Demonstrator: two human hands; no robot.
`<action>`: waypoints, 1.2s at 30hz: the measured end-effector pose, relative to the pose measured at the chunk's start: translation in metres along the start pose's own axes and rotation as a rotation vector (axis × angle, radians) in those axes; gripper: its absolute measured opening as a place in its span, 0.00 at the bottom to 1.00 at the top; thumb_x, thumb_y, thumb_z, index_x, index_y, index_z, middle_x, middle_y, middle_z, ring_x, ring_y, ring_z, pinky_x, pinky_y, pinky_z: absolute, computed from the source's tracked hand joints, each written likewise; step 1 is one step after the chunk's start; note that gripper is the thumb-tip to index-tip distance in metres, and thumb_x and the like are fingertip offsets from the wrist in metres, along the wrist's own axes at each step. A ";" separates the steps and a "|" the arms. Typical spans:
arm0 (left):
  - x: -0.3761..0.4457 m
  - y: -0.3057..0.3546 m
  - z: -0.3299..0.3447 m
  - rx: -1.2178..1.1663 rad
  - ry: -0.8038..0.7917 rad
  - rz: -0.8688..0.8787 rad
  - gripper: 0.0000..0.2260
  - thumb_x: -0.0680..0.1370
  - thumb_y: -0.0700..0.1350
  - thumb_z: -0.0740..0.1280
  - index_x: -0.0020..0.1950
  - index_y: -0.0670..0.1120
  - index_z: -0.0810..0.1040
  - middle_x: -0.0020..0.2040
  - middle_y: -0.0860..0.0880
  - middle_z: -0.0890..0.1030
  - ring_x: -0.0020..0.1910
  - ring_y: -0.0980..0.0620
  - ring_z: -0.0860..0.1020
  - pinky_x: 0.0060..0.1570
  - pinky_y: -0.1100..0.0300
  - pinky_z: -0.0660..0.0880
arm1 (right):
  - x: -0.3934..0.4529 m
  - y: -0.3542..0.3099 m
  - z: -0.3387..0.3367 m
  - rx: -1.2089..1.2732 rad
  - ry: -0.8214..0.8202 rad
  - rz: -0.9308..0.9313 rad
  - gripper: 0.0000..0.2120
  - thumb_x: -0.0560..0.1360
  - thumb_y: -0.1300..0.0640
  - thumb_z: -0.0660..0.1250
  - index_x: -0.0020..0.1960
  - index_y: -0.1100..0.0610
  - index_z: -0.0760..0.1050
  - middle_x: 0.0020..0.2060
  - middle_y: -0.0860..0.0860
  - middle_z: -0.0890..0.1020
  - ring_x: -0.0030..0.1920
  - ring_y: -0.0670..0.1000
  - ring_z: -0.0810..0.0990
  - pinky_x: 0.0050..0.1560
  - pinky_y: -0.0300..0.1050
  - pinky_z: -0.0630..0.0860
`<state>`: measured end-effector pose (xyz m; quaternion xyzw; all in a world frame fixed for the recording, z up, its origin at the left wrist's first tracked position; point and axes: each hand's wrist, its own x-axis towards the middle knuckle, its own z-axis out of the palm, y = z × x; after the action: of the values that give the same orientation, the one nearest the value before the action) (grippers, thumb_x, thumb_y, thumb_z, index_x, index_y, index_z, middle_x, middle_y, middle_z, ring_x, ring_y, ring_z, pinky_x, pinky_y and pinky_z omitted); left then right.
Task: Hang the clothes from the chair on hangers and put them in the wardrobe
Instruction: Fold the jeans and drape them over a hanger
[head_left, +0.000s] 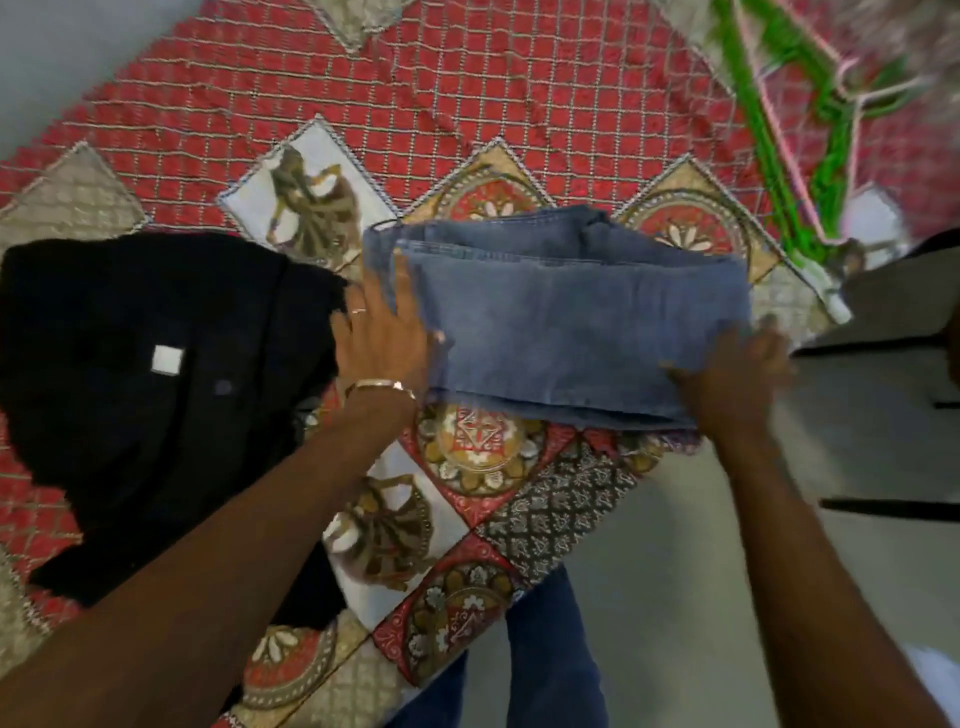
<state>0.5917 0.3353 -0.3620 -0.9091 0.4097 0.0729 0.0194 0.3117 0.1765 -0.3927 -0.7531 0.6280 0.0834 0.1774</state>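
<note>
Leftmost, a black garment (145, 364) lies on the patterned bedspread (467, 93). Beside it, the left hand (382, 338) presses spread fingers flat on the folded blue jeans (571, 317); the right hand (732, 374) curls around their near corner, though blur hides its exact grip. The green hangers (826, 156) lie well apart. Lifted unevenly, the folds would likely slip open.

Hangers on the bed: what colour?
Green hangers, with some pale pink, seen blurred in the head view.
</note>
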 end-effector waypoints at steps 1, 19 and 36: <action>-0.001 0.008 0.008 0.031 0.022 0.169 0.39 0.72 0.58 0.70 0.77 0.46 0.57 0.73 0.36 0.63 0.68 0.35 0.66 0.60 0.39 0.68 | -0.002 -0.009 0.016 -0.024 0.000 -0.105 0.43 0.71 0.38 0.62 0.76 0.64 0.58 0.74 0.69 0.56 0.73 0.72 0.53 0.70 0.72 0.53; 0.051 0.154 0.046 0.310 -0.700 0.211 0.34 0.75 0.55 0.68 0.77 0.58 0.53 0.77 0.40 0.52 0.71 0.35 0.62 0.64 0.41 0.65 | 0.059 0.005 0.011 0.100 -0.165 -0.259 0.23 0.79 0.42 0.54 0.60 0.58 0.76 0.59 0.60 0.77 0.59 0.63 0.76 0.53 0.61 0.73; 0.118 0.260 0.045 -1.048 -0.443 -0.210 0.04 0.78 0.33 0.64 0.46 0.37 0.79 0.33 0.46 0.78 0.25 0.60 0.76 0.27 0.66 0.74 | 0.242 0.129 -0.047 0.486 0.183 0.425 0.05 0.73 0.60 0.70 0.47 0.58 0.82 0.48 0.58 0.84 0.54 0.60 0.79 0.51 0.48 0.76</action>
<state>0.4689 0.0793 -0.4178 -0.7962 0.2124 0.4523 -0.3412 0.2290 -0.0816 -0.4547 -0.5451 0.7860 -0.1019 0.2734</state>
